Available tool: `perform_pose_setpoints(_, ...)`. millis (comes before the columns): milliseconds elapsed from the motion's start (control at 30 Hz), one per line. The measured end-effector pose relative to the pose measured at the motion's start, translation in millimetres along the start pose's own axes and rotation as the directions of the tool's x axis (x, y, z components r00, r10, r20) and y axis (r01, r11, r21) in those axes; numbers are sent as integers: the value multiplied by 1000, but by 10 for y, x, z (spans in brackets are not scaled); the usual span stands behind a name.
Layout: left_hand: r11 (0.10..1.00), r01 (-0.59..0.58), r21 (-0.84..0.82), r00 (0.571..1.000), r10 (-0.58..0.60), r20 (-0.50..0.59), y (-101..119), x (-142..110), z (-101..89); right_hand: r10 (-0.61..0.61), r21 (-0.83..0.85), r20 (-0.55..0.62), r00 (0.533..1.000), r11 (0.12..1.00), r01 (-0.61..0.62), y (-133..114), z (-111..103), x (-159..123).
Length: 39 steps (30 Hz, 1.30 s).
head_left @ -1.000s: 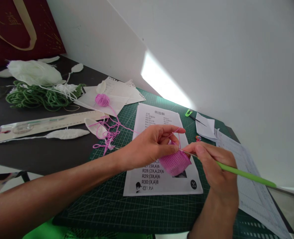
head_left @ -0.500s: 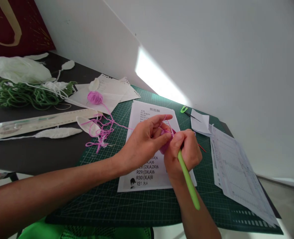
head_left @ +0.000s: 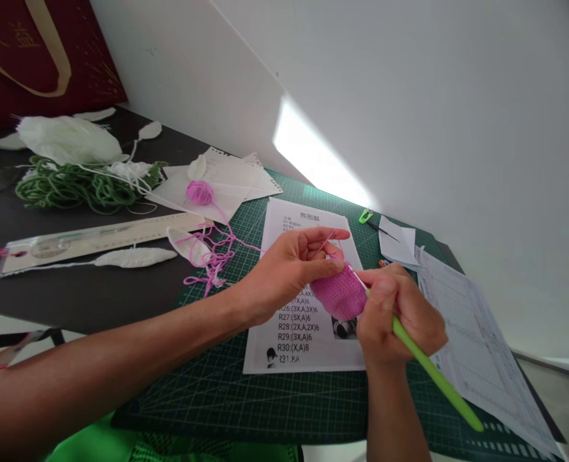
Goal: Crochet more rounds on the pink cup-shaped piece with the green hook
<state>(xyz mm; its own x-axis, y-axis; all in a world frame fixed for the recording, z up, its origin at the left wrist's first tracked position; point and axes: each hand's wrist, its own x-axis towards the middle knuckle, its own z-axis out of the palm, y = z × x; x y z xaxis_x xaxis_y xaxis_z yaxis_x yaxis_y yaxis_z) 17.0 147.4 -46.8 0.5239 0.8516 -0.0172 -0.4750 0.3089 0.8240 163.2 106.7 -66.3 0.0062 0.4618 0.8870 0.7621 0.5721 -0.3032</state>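
Note:
A pink crochet piece (head_left: pixel 340 294) hangs over the printed pattern sheet (head_left: pixel 265 350), pinched by its upper edge in my left hand (head_left: pixel 296 263). Pink yarn runs over the raised index finger of that hand. My right hand (head_left: pixel 399 314) is closed around the green handle of a crochet hook (head_left: pixel 438 375). The hook's metal shaft reaches to the top edge of the piece; its tip is hidden at the stitches. From my left hand the yarn leads back to a small pink yarn ball (head_left: pixel 200 192) and a loose pink tangle (head_left: pixel 214 256).
A green cutting mat (head_left: pixel 246 410) lies under the sheets. At left are green yarn (head_left: pixel 77 186), white yarn (head_left: pixel 70 139), a ruler (head_left: pixel 106 240) and white crocheted leaf shapes (head_left: pixel 135 257). Rightward lie a green clip (head_left: pixel 365 216), a paper pad (head_left: pixel 397 240) and printed forms (head_left: pixel 471 340). A wall rises behind.
My right hand has moved right and slightly down with the hook, away from my left fingers. More of the pink piece now shows. The whole view has shifted slightly.

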Motion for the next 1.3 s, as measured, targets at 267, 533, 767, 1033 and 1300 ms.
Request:
perform_pose_setpoints(267, 997, -17, 79, 1000, 16, 15, -22, 7, -21, 177, 106, 46, 983, 978, -181, 16, -129, 24)
perform_pose_setpoints(533, 996, 89, 33, 990, -92, 103, -21, 12, -39, 173, 47, 26, 985, 984, -174, 1, -99, 23)
perform_pose_setpoints(767, 986, 167, -3, 977, -165, 137, -3, 8, -43, 151, -23, 25, 988, 988, -151, 33, -93, 17)
perform_pose_setpoints(1033, 989, 17, 146, 989, -38, 144, -38, -15, 0, 190, -122, 83, 978, 976, -179, 10, -78, 4)
perform_pose_setpoints(1300, 982, -44, 182, 998, 36, 47, -120, -11, 55, -36, -219, 92, 995, 974, 55, -2, 45, 38)
